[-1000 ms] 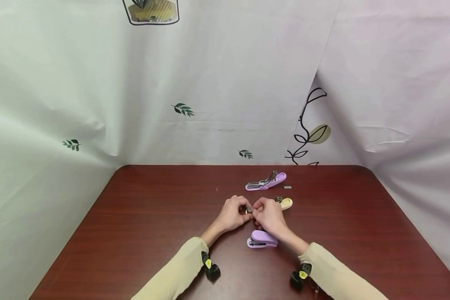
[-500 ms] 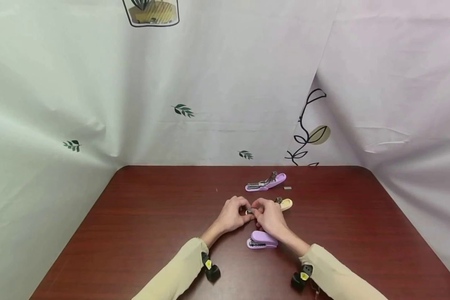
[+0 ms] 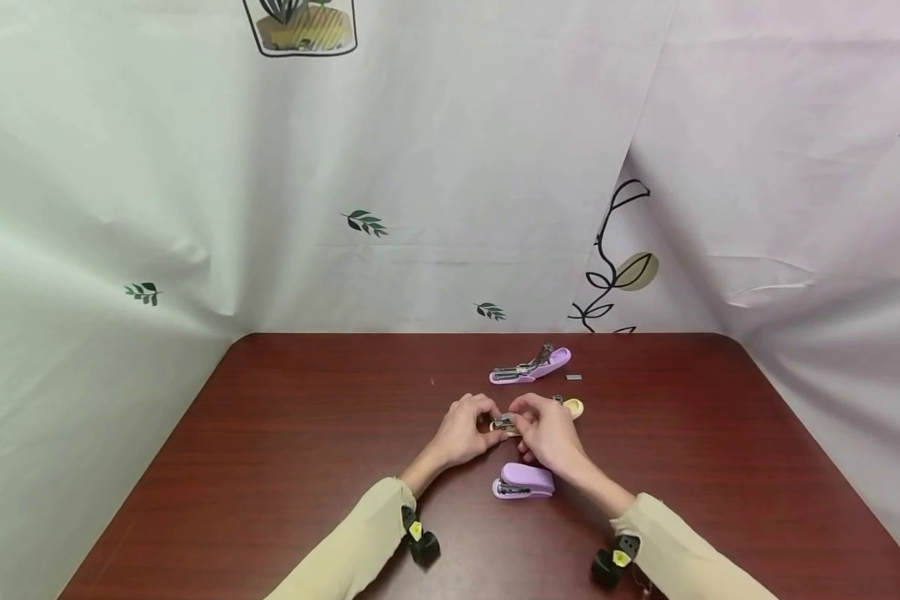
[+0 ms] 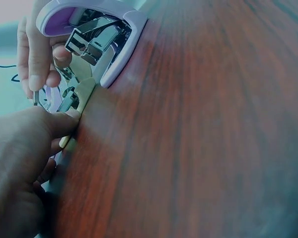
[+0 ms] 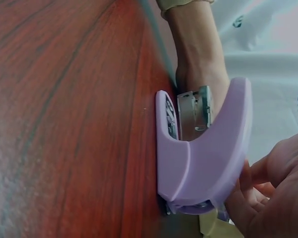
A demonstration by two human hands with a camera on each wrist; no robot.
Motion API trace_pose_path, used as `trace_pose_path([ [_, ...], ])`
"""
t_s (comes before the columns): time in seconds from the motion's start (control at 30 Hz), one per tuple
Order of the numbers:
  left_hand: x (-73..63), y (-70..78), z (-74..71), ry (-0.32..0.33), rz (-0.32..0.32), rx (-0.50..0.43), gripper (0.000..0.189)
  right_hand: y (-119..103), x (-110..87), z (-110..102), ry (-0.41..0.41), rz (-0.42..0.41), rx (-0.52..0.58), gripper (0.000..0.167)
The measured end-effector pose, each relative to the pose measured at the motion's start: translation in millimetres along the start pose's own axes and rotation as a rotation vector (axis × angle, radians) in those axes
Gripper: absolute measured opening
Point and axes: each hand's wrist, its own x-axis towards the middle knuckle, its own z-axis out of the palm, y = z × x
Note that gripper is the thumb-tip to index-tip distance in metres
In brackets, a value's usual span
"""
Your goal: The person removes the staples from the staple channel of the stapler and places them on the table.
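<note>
A yellow stapler point(image 3: 574, 408) lies opened out on the table, partly hidden by both hands. Left hand point(image 3: 462, 431) grips its front end; in the left wrist view the thumb presses on the yellow base point(image 4: 84, 93) beside the metal magazine point(image 4: 68, 101). Just over the magazine, the right hand point(image 3: 551, 435) pinches a small grey metal strip point(image 4: 36, 98) that looks like a staple strip, mostly hidden by the fingertips. Nearer the person stands a closed purple stapler point(image 3: 523, 481), seen large in the right wrist view, between that camera and the hands.
Behind the hands lies another purple stapler point(image 3: 531, 367), opened out, with a grey staple strip point(image 3: 573, 377) to its right. The brown table point(image 3: 307, 433) meets a printed white cloth point(image 3: 450, 167) at its back and sides.
The right hand has shifted slightly right, uncovering more of the yellow stapler's metal magazine. The left hand keeps its grip on the front end. The other staplers stay where they were.
</note>
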Motion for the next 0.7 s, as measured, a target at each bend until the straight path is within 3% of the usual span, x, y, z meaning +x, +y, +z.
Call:
trace_pose_path([
  [0.7, -0.3, 1.7, 0.0, -0.001, -0.015, -0.003, 0.017, -11, -7.0, -26, 0.021, 0.023, 0.096, 0.010],
])
